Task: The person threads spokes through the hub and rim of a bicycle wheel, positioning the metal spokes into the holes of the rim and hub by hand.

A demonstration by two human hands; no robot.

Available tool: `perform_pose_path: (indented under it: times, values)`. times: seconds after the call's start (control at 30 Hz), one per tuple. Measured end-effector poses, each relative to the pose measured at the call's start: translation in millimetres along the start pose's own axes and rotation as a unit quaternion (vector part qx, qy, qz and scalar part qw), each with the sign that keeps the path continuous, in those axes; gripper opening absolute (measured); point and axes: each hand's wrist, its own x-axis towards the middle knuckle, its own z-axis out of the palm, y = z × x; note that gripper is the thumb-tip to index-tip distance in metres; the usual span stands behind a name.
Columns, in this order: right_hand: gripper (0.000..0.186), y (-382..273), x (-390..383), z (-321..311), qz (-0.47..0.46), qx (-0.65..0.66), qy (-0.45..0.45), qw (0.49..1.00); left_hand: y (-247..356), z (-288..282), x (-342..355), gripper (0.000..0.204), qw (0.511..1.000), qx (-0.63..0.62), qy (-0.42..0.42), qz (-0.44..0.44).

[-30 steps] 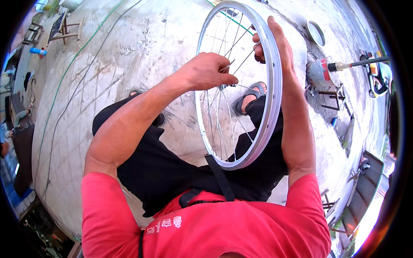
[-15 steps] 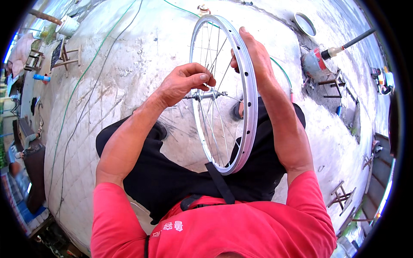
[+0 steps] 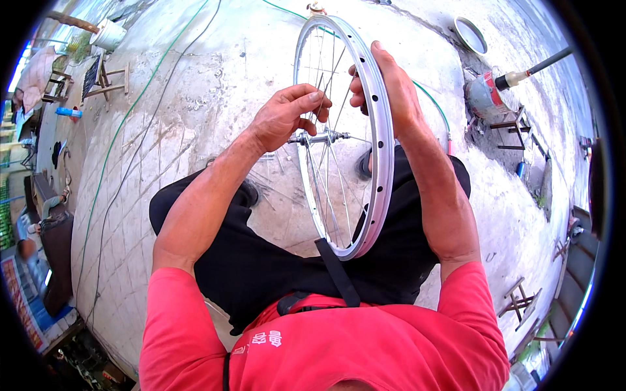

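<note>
A silver bicycle wheel (image 3: 380, 163) stands upright between my knees, its rim pierced with dark holes and its lower edge by my lap. Thin spokes (image 3: 330, 195) run from the metal hub (image 3: 319, 138) to the rim. My right hand (image 3: 392, 88) grips the rim's upper right side, with its palm on the outer face and curled fingertips on the inner side. Above the hub, my left hand (image 3: 290, 116) is bent among the upper spokes, thumb and fingers closed around a spoke. Its exact fingertip contact is hard to make out.
Several loose spokes (image 3: 266, 189) lie on the concrete floor beneath the wheel. A black strap (image 3: 338, 274) reaches from my waist to the rim. A green hose (image 3: 124, 127) crosses the floor at left. To the right are a bucket (image 3: 482, 98), a small stool (image 3: 514, 130) and a round basin (image 3: 471, 36).
My left hand's fingers have loosened a little and shifted slightly on the spokes. The right hand's fingers sit further round the rim's inner side. The whole view has shifted slightly.
</note>
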Motion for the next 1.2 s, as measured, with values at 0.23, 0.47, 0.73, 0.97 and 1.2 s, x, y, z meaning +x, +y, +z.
perform_pose_path:
  times: [0.23,0.47,0.73,0.97,1.2]
  values:
    - [0.056,-1.8,-11.2,7.0,-0.039,-0.006,-0.006,0.999,3.1,-3.4,2.6,0.039,1.0,0.005,-0.024,0.007]
    - [0.027,10.2,-8.2,6.1,-0.051,0.055,-0.089,0.993,13.0,-8.2,6.0,0.033,0.999,0.009,-0.037,-0.028]
    - [0.032,20.1,5.4,6.6,-0.054,0.083,-0.237,0.966,10.9,-10.8,7.6,0.026,0.998,0.03,-0.043,-0.038]
    - [0.025,24.1,12.4,3.4,-0.077,0.039,-0.244,0.966,6.3,-10.1,8.5,0.028,1.0,0.02,-0.023,0.005]
    - [0.026,23.2,23.5,19.6,-0.106,-0.035,-0.205,0.972,6.6,-4.5,-5.1,0.022,0.972,0.191,0.099,0.099]
